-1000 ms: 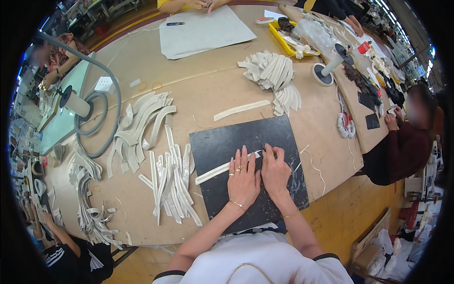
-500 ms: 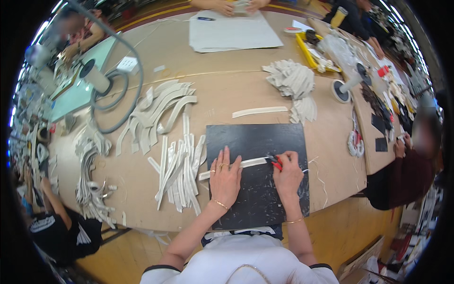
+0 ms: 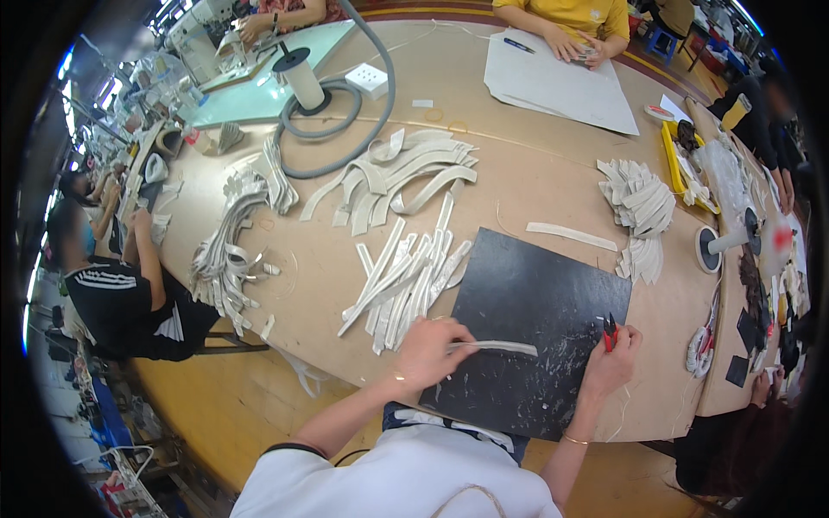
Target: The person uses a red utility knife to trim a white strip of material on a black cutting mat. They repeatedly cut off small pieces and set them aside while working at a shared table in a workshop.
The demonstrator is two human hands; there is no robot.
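My left hand (image 3: 436,352) pinches one end of a narrow off-white strip (image 3: 509,347), whose other end reaches right over the black cutting mat (image 3: 505,289). At the mat's right edge, my right hand (image 3: 611,369) is closed round small red-handled snips (image 3: 610,335), blades pointing away from me and apart from the strip. Just beyond my left hand lies a loose pile of similar narrow strips (image 3: 401,281). A single pale strip (image 3: 570,235) rests on the table past the mat's far edge.
Wider curved strips (image 3: 401,177) lie farther back, and a bundle (image 3: 226,246) sits at left. A fanned stack of pale pieces (image 3: 637,197) stands right of the mat, near a yellow tray (image 3: 678,168). A grey hose (image 3: 389,95) loops behind. Co-workers sit around the table.
My view has swung left. My left hand lay flat on the strip and now pinches its end. My right hand and the snips have come away from the strip's other end.
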